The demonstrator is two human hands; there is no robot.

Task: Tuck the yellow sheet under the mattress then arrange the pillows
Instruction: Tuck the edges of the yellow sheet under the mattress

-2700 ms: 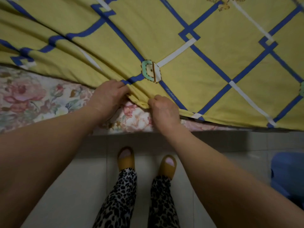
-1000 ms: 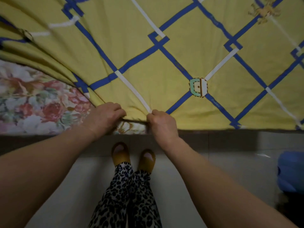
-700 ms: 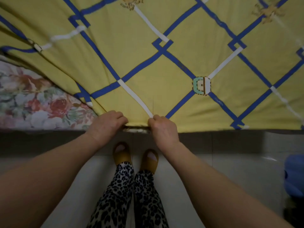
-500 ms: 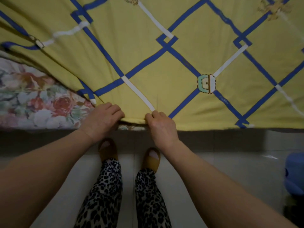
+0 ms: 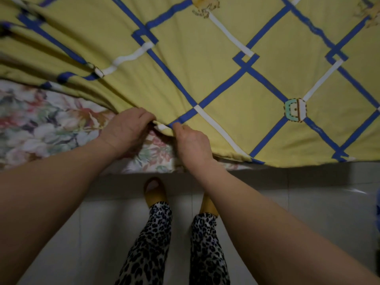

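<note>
A yellow sheet (image 5: 236, 83) with blue and white diamond lines covers most of the bed. The floral mattress (image 5: 41, 124) shows bare at the left and along the near edge. My left hand (image 5: 125, 130) grips the sheet's edge, fingers curled round the fabric. Close beside it, my right hand (image 5: 192, 141) pinches the same edge. Between the two hands the edge is lifted off the mattress. To the right the sheet hangs over the bed's side. No pillows are in view.
I stand on a pale tiled floor (image 5: 308, 212) right against the bed, with my feet in yellow slippers (image 5: 154, 192) and leopard-print trousers below. A blue object (image 5: 378, 212) sits at the right edge of the view.
I have shifted left along the bed. Both hands took hold of the sheet's edge further left and raised it, so more floral mattress shows between and beneath them.
</note>
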